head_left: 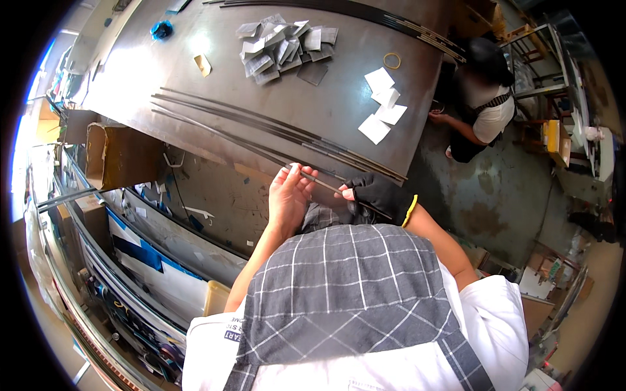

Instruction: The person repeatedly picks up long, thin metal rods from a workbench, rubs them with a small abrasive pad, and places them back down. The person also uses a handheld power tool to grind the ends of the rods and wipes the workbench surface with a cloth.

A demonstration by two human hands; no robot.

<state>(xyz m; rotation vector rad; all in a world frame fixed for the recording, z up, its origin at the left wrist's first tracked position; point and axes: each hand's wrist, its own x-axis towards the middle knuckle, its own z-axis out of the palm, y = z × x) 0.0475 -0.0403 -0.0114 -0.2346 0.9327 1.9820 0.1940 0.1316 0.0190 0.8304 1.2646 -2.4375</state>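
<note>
My bare left hand (291, 194) pinches a long thin dark rod (251, 150) near the table's front edge. My right hand (375, 195), in a black fingerless glove with a yellow cuff edge, grips the same rod close to its near end. The rod slants from my right hand up and left over the metal table (176, 75), where its far end lies. Just beyond it, several similar dark rods (261, 124) lie side by side along the front of the table.
A pile of small grey packets (280, 49) lies mid-table; white cards (386, 107) and a yellow rubber band (392, 60) are to its right. More dark rods (365, 12) run along the far edge. A person (479, 98) is at the right. A cardboard box (124, 156) stands left.
</note>
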